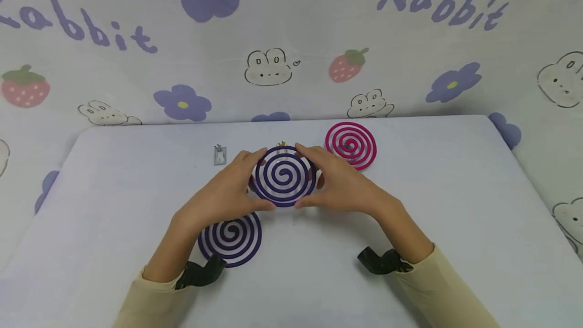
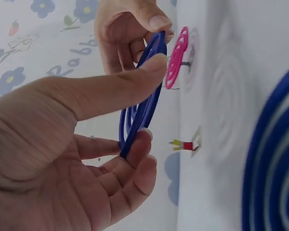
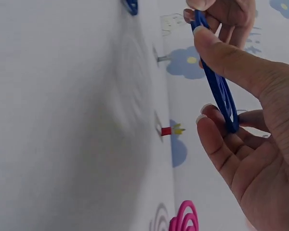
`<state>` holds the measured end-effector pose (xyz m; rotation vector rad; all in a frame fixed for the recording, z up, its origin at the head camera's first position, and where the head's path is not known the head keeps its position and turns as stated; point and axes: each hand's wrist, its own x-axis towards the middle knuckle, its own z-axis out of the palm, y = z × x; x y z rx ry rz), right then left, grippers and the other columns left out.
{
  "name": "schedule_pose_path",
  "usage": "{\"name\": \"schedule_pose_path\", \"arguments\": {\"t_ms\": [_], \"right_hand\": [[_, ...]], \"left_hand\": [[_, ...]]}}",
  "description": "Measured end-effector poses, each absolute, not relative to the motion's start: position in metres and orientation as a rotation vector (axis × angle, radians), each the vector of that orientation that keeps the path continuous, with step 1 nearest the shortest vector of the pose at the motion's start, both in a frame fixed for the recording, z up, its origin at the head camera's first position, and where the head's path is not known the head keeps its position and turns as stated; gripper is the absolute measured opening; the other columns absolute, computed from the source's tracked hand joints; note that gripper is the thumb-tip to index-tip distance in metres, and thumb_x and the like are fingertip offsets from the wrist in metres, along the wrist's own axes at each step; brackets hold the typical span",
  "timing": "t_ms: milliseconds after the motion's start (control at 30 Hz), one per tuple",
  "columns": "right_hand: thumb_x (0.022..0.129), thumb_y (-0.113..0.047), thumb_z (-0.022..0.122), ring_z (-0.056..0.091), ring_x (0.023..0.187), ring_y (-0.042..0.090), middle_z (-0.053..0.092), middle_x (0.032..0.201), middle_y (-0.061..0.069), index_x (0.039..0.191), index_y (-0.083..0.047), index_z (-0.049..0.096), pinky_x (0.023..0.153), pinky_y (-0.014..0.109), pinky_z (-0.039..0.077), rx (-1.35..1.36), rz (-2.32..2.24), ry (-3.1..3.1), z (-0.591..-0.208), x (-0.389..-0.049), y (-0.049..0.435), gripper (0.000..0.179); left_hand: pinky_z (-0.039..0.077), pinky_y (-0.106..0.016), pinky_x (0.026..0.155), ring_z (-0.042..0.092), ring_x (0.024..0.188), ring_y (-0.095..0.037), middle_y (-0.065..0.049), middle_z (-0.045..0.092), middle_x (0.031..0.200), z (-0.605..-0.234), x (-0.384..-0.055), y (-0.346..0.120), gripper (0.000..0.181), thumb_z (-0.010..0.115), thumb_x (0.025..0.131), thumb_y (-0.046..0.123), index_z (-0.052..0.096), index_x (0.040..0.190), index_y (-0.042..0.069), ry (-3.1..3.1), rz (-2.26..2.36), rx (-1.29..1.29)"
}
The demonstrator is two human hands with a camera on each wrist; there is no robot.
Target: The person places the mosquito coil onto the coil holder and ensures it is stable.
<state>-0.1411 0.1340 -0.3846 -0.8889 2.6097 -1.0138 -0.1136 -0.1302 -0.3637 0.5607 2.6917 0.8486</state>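
Both hands hold a dark blue mosquito coil (image 1: 284,172) up off the white table, its flat spiral face toward the head camera. On its left edge, my left hand (image 1: 227,186) grips the rim between thumb and fingers; my right hand (image 1: 348,183) does the same on the right. Both wrist views show the coil nearly edge-on. Just behind it, partly hidden in the head view, stands a small holder with a red stem and yellow prongs (image 2: 183,145). Below my left forearm lies another dark blue coil (image 1: 233,232), partly covered by the wrist.
At the back right, a pink coil (image 1: 349,145) sits raised on a thin support. A small silver metal holder (image 1: 220,156) with an upright prong stands at the back left. Behind the white table (image 1: 455,191) hangs a patterned cloth (image 1: 314,24).
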Motion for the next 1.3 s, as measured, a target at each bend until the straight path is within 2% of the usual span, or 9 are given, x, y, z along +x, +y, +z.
{"name": "schedule_pose_path", "arguments": {"t_ms": [333,500,700,900,1000,1167,1300], "right_hand": [[0.078,-0.028,0.096,0.063,0.110,0.022,0.057,0.142,0.012,0.167,-0.015,0.033,0.088,0.033,0.063,-0.807,-1.090,2.564,-0.382,-0.163,0.128,0.110],[0.080,-0.028,0.095,0.061,0.115,0.023,0.056,0.143,0.011,0.167,-0.016,0.032,0.094,0.037,0.061,-0.738,-1.138,2.523,-0.381,-0.170,0.128,0.108],[0.089,-0.030,0.086,0.060,0.121,0.024,0.058,0.147,0.005,0.165,-0.019,0.036,0.100,0.042,0.058,-0.600,-1.399,2.465,-0.375,-0.184,0.126,0.092],[0.095,-0.027,0.080,0.064,0.127,0.024,0.057,0.151,0.004,0.162,-0.019,0.041,0.099,0.039,0.062,-0.382,-1.667,2.348,-0.379,-0.196,0.113,0.078],[0.097,-0.024,0.078,0.066,0.128,0.027,0.055,0.154,0.007,0.161,-0.018,0.044,0.100,0.039,0.063,-0.292,-1.776,2.292,-0.382,-0.200,0.105,0.072],[0.097,-0.019,0.078,0.063,0.133,0.028,0.056,0.154,0.010,0.157,-0.016,0.049,0.110,0.043,0.057,-0.209,-1.851,2.335,-0.389,-0.204,0.096,0.067],[0.096,-0.018,0.078,0.056,0.141,0.027,0.057,0.156,0.010,0.157,-0.015,0.050,0.117,0.045,0.052,-0.154,-1.842,2.404,-0.396,-0.206,0.090,0.067]], "left_hand": [[0.060,-0.044,0.092,0.063,0.104,-0.027,-0.017,0.059,0.132,-0.353,-0.135,-0.135,0.106,0.091,0.084,0.029,0.027,0.166,0.011,2.641,0.903,0.504],[0.059,-0.046,0.096,0.061,0.109,-0.029,-0.018,0.056,0.134,-0.352,-0.147,-0.134,0.105,0.090,0.085,0.030,0.026,0.167,0.012,2.612,0.900,0.501],[0.052,-0.052,0.109,0.056,0.123,-0.030,-0.016,0.053,0.144,-0.342,-0.161,-0.130,0.108,0.088,0.087,0.034,0.022,0.169,0.011,2.597,0.962,0.452],[0.054,-0.047,0.103,0.058,0.117,-0.030,-0.014,0.057,0.146,-0.346,-0.173,-0.127,0.097,0.087,0.089,0.029,0.031,0.165,0.009,2.600,1.093,0.452],[0.055,-0.049,0.107,0.059,0.119,-0.031,-0.017,0.055,0.150,-0.352,-0.176,-0.126,0.101,0.087,0.088,0.030,0.027,0.166,0.006,2.622,1.103,0.405],[0.050,-0.055,0.116,0.057,0.134,-0.036,-0.022,0.052,0.155,-0.359,-0.179,-0.119,0.103,0.088,0.086,0.030,0.027,0.165,0.003,2.661,1.123,0.353],[0.044,-0.056,0.122,0.049,0.147,-0.038,-0.022,0.045,0.163,-0.363,-0.181,-0.114,0.109,0.088,0.086,0.032,0.023,0.167,0.003,2.654,1.135,0.271]]}}
